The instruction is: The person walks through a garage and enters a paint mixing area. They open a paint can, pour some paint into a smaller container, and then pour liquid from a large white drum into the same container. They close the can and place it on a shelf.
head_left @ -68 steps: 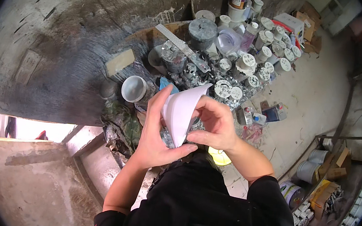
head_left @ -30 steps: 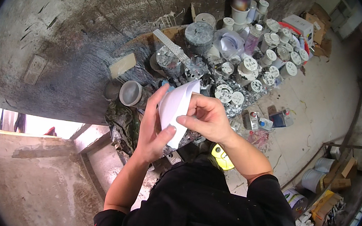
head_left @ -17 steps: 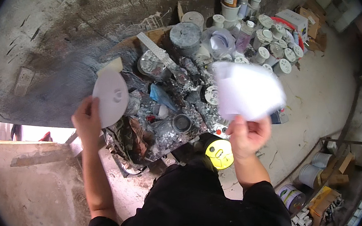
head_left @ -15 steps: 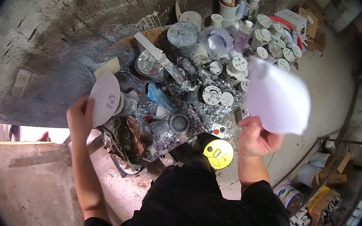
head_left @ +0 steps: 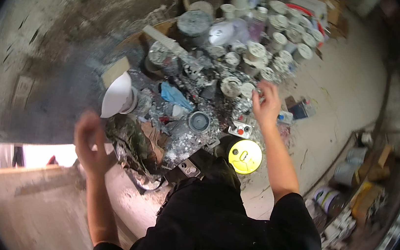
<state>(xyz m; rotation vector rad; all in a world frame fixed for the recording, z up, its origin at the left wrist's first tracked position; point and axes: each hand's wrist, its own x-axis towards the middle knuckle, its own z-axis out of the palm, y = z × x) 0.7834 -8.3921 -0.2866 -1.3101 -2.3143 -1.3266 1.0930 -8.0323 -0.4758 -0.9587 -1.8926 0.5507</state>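
Note:
A white paper cone strainer [head_left: 116, 96] rests in the mouth of a pale cup [head_left: 130, 104] at the left of the cluttered work surface. My left hand [head_left: 93, 145] hovers just below it, smeared by motion, with a gap between thumb and fingers and nothing seen in it. My right hand [head_left: 267, 105] is raised over the right side of the clutter, beside a round white lid [head_left: 247, 90]. Its curved fingers and thumb stand apart, and no object shows between them. In front of me a small grey tub [head_left: 199, 122] stands uncovered.
Paint-spattered tubs crowd the surface, among them a large grey bucket [head_left: 194, 23]. A spattered flat stick [head_left: 165, 41] lies across a can, near a blue cloth [head_left: 175, 95]. Close to my body is a bright yellow round lid [head_left: 244, 157]. Cans and cartons [head_left: 378, 182] sit along the right.
My left hand has let go of the paper strainer and drawn back toward me. The white paper has left my right hand, which has moved slightly left and farther away.

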